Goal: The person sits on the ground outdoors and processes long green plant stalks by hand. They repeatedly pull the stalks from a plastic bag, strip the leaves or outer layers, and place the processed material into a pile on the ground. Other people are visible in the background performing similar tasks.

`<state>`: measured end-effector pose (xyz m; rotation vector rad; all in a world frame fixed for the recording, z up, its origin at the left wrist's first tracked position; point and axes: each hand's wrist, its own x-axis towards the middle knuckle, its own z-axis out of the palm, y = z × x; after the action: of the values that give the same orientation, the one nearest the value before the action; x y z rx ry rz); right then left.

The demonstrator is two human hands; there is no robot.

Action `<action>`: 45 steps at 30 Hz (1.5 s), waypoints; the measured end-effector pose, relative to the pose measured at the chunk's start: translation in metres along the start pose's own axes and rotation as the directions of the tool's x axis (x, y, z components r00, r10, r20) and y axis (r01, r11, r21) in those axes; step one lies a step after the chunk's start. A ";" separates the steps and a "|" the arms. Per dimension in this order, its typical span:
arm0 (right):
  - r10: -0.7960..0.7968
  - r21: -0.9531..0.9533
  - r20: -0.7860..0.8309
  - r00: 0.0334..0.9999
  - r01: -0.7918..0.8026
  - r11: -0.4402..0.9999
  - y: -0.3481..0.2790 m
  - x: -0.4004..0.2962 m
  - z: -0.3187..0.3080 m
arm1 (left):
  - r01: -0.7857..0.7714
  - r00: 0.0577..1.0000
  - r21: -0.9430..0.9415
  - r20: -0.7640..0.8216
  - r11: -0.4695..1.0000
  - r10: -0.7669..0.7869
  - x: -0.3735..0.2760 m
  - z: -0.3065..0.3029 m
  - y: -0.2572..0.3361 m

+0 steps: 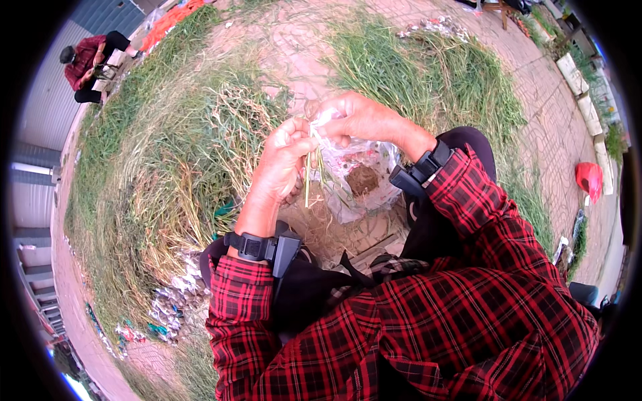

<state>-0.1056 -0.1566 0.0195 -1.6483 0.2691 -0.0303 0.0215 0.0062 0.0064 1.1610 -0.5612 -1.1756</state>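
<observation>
My left hand [285,156] pinches a few thin green stems [307,180] between thumb and fingers, and their ends hang down. Close against it, my right hand [358,119] grips a piece of thin clear plastic film [325,118] at the upper end of the stems. A small brown lump [312,107] shows just beyond the fingertips; how it is joined to the stems is hidden. Under my hands, between my feet, a crumpled clear plastic bag [386,155] lies spread on the ground with a clod of brown soil [362,180] on it.
Heaps of long green plants lie to the left [165,165] and ahead right [431,75] on brick paving [296,45]. Plastic-wrapped bundles [173,306] edge the left heap. Another person [85,65] sits far left. A red plastic bag [589,180] lies at right.
</observation>
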 end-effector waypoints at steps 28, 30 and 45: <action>-0.361 -0.442 -0.345 0.866 0.190 0.877 0.001 -0.004 0.021 | 0.002 0.986 0.014 -0.167 1.000 0.001 0.001 0.003 -0.004; -0.382 -0.436 -0.346 0.857 0.213 0.874 0.004 -0.003 0.025 | 0.006 0.986 -0.025 -0.165 1.000 -0.010 0.000 0.003 -0.003; -0.762 -0.769 0.038 0.647 0.505 0.391 -0.003 -0.004 0.035 | 0.047 0.980 -0.286 -0.173 0.957 -0.100 -0.007 -0.005 0.002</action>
<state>-0.1030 -0.1216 0.0195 -2.4845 -0.1945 -0.9409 0.0242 0.0142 0.0081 1.0394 -0.2005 -1.1532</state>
